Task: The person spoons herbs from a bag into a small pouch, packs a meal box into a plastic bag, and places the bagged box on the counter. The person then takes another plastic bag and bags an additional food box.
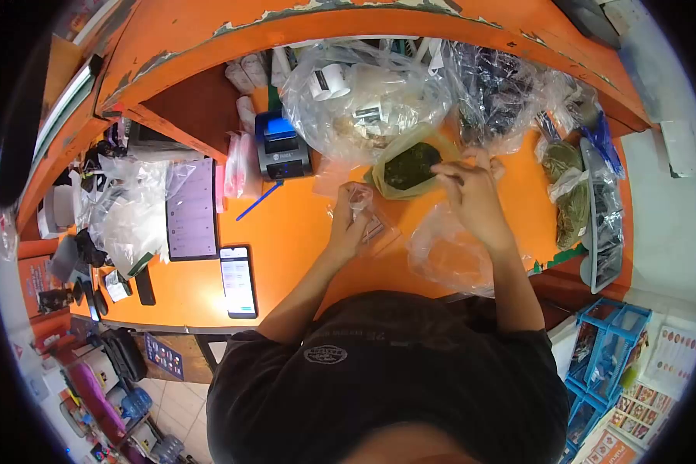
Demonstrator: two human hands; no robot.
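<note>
My left hand (349,223) is closed on a small clear plastic bag (376,232), which hangs out past the fingers over the orange table. Beside it stands an open, yellowish plastic bag (400,185) with dark green contents (412,166); what they are I cannot make out. At that bag's right edge is my right hand (475,197), its thumb and fingers drawn together. Whatever lies between those fingertips is too small to name. Under my right wrist a larger crumpled clear plastic bag (448,251) lies on the table.
Left on the orange table (294,232) are a lit phone (238,282), a tablet (192,209), a blue pen (257,203) and a small printer (282,147). A big clear bag (367,93) fills the shelf behind. A grey tray (605,216) stands right.
</note>
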